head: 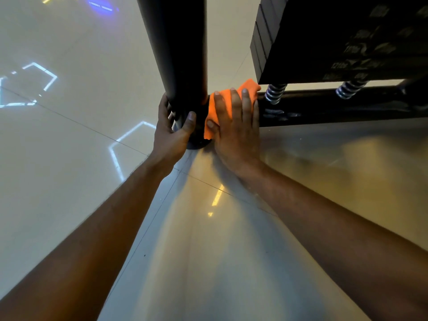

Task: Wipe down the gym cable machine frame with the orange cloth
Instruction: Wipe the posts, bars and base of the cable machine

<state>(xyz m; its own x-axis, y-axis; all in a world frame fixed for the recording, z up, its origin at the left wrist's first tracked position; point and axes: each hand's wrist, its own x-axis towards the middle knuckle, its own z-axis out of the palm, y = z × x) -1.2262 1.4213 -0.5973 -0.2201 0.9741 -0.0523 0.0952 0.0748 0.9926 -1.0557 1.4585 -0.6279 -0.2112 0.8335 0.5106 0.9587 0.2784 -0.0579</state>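
Note:
A thick black upright post (178, 49) of the cable machine frame rises from a round foot on the floor. A black horizontal base bar (335, 107) runs right from it. My left hand (171, 130) grips the bottom of the post, thumb in front and fingers round the back. My right hand (234, 126) lies flat with straight fingers on the orange cloth (222, 103), pressing it onto the base bar right beside the post. Most of the cloth is hidden under my hand.
The black weight stack (335, 38) hangs over the base bar at upper right, resting on two chrome springs (275, 93). Glossy pale floor tiles (69, 158) reflect ceiling lights all around the frame.

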